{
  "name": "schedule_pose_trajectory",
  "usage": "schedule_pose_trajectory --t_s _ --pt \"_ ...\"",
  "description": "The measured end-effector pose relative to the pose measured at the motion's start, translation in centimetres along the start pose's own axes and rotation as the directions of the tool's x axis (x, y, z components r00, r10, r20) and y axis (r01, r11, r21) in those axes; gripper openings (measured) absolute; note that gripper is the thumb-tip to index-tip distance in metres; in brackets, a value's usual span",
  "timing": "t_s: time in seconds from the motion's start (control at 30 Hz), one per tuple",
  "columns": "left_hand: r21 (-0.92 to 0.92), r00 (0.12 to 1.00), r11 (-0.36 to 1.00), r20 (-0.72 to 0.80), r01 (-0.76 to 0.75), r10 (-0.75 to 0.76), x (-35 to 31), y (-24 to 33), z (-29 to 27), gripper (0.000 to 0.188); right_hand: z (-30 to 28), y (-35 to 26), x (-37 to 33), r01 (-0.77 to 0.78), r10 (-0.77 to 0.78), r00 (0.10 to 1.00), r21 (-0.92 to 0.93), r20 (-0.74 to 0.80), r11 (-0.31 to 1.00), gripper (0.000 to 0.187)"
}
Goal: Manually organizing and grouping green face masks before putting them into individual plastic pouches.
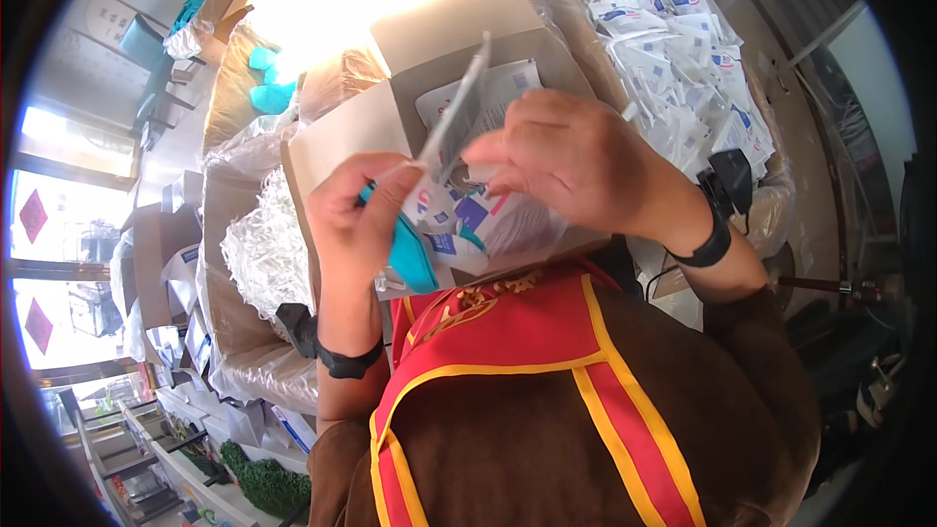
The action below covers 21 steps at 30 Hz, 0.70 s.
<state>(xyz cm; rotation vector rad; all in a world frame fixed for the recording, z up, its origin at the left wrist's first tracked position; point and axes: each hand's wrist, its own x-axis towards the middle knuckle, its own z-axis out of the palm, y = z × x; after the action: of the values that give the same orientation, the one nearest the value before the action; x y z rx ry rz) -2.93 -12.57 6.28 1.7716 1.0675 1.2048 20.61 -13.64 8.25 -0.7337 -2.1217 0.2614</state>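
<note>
My left hand is closed, pinching the edge of a clear plastic bag that stands up between my two hands. A folded teal item shows just below its fingers; whether that hand grips it too, I cannot tell. To the right of the bag, my right hand has its fingers curled together, and what they hold, if anything, does not show. Both hands are over an open cardboard box. White printed packets lie in the box under my hands.
A lined carton at the right holds a heap of white packets. Shredded white filler fills a plastic-lined carton at the left. Teal items lie in a carton at the back left. A metal rack stands at the lower left.
</note>
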Motion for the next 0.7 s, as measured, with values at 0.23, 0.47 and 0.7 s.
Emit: schedule_pose_trajectory --t_s 0.23,0.47,0.7 --pt "0.257 0.973 0.943 0.148 -0.211 0.178 0.1 2.3 0.4 0.005 1.0 1.3 1.4 0.073 -0.067 0.993 -0.058 0.096 0.996 0.017" --pt "0.317 0.970 0.916 0.069 -0.245 0.235 -0.2 1.8 1.6 0.003 2.1 1.6 0.9 0.008 -0.007 0.993 -0.015 0.117 1.000 0.012" --pt "-0.361 0.954 0.908 -0.126 0.213 -0.274 1.3 -0.7 0.3 0.008 1.8 -2.2 0.1 0.233 -0.228 0.972 -0.196 0.051 0.952 0.011"
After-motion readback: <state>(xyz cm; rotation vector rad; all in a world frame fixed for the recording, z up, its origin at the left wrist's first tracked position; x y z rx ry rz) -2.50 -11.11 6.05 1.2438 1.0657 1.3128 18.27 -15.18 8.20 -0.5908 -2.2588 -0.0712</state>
